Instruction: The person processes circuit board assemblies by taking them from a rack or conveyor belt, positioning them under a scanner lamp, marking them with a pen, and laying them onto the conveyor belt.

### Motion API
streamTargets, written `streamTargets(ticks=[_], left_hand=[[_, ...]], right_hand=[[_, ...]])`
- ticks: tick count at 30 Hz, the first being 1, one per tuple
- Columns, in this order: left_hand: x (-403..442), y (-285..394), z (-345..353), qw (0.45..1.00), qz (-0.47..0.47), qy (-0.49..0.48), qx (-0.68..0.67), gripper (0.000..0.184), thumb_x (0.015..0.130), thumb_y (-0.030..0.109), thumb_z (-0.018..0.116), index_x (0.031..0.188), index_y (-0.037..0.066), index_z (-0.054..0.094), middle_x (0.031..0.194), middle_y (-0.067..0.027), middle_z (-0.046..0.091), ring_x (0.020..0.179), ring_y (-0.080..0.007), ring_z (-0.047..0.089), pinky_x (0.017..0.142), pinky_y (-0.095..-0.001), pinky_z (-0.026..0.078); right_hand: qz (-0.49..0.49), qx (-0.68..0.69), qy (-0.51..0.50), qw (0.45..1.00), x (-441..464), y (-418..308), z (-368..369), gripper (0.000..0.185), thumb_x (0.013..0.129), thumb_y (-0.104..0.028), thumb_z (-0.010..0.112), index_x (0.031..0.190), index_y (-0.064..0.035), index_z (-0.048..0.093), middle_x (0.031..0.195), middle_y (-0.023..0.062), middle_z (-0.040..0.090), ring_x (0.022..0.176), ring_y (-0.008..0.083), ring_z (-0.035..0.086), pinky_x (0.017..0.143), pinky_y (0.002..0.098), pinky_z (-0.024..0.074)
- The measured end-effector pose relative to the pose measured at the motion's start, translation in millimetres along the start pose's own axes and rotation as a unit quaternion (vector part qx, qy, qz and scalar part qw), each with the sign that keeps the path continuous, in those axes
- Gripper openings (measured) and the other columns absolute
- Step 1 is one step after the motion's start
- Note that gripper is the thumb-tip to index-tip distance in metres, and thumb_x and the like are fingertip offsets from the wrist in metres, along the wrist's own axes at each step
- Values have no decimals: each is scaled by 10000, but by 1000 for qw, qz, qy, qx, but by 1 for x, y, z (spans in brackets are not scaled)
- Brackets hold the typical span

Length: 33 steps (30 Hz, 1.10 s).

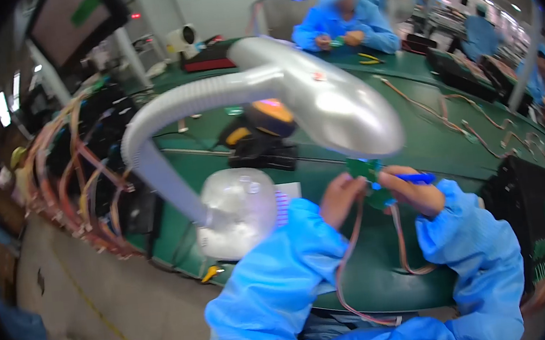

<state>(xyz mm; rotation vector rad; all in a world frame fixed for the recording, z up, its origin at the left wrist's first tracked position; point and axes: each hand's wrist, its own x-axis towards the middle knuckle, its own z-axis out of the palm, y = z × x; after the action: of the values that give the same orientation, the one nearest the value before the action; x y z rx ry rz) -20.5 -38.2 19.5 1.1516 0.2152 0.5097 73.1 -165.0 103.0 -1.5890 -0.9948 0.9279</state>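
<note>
Under the head of a silver gooseneck lamp [346, 112], my left hand [341, 199] pinches the left side of a small green circuit board [364, 169]. My right hand [418, 193] is closed at the board's right side, with a blue pen [417, 178] held along the fingers. Whether the pen tip touches the board cannot be made out. Thin reddish and white wires [342, 279] hang below the hands and loop down to the bench edge. A second short wire bundle [401, 243] drops onto the green mat [371, 286].
The lamp's round base [240, 206] stands left of my arms. Behind it lie a yellow-and-black scanner [267, 119] and loose wire harnesses [442, 112]. Black racks with many cables [76, 164] line the left; a black bin [522, 210] stands right. A co-worker [343, 20] sits across the bench.
</note>
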Motion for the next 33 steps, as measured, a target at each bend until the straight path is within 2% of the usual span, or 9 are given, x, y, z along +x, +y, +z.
streamTargets(ticks=[3, 6, 12, 15, 17, 18, 20, 22, 33], left_hand=[[-5, 8, 4, 997, 43, -45, 33, 205, 794, 152, 457, 935, 12, 508, 797, -20, 531, 732, -78, 472, 663, -216, 391], [-2, 4, 2, 994, 60, -73, 45, 228, 799, 127, 436, 989, 14, 489, 870, -19, 524, 834, -97, 468, 759, -238, 369], [-3, -1, 4, 992, 98, -34, 72, 204, 796, 137, 434, 949, 13, 485, 877, -34, 523, 854, -102, 465, 768, -235, 360], [-4, 7, 0, 990, 8, 99, 103, 213, 788, 157, 431, 944, 17, 471, 848, -40, 522, 794, -103, 482, 708, -224, 383], [-7, 11, 0, 989, 38, 138, -44, 156, 772, 155, 412, 864, 40, 464, 761, -38, 502, 594, -112, 472, 512, -232, 395], [-7, 20, -1, 984, -25, 127, -121, 137, 773, 160, 402, 831, 44, 446, 748, -40, 492, 513, -106, 447, 418, -209, 352], [-4, 21, -18, 970, -79, -49, -226, 149, 780, 164, 394, 845, 37, 435, 678, -40, 461, 381, -54, 336, 316, -172, 235], [-6, 26, -19, 945, -164, -136, -246, 178, 797, 229, 386, 819, 55, 415, 689, -29, 436, 389, -45, 306, 336, -162, 229], [-9, 24, -7, 938, -257, -225, -56, 273, 812, 322, 433, 811, 50, 429, 644, -33, 450, 381, -36, 308, 342, -153, 225]], right_hand=[[23, 38, -32, 999, 3, 1, 2, 182, 774, -212, 515, 723, -42, 480, 619, 24, 464, 562, 91, 480, 444, 203, 389], [57, 29, -50, 997, 1, -7, 6, 162, 772, -182, 515, 728, -31, 477, 649, 35, 492, 578, 107, 507, 462, 217, 421], [73, 14, -84, 994, 6, -4, 2, 126, 760, -129, 505, 813, -15, 506, 622, 51, 515, 496, 114, 501, 426, 217, 416], [64, 74, -49, 994, 16, 6, -3, 110, 747, -119, 508, 789, -18, 506, 584, 58, 506, 456, 119, 488, 394, 217, 389], [53, 120, -23, 991, 29, 14, -12, 94, 739, -116, 508, 748, -23, 497, 558, 63, 495, 439, 125, 480, 380, 223, 374], [43, 142, -17, 989, 40, 20, -20, 90, 736, -114, 507, 725, -27, 490, 547, 65, 489, 435, 129, 478, 377, 229, 369], [59, 209, 13, 976, 68, 35, -27, 83, 724, -103, 505, 688, -34, 475, 538, 68, 481, 433, 139, 475, 379, 249, 372], [60, 241, 70, 966, 98, 52, -27, 88, 703, -106, 518, 681, -31, 477, 532, 63, 479, 441, 149, 483, 401, 252, 392], [28, 207, 24, 978, 181, 68, 8, 191, 693, -129, 529, 780, 37, 498, 632, 106, 521, 466, 172, 515, 390, 253, 443]])
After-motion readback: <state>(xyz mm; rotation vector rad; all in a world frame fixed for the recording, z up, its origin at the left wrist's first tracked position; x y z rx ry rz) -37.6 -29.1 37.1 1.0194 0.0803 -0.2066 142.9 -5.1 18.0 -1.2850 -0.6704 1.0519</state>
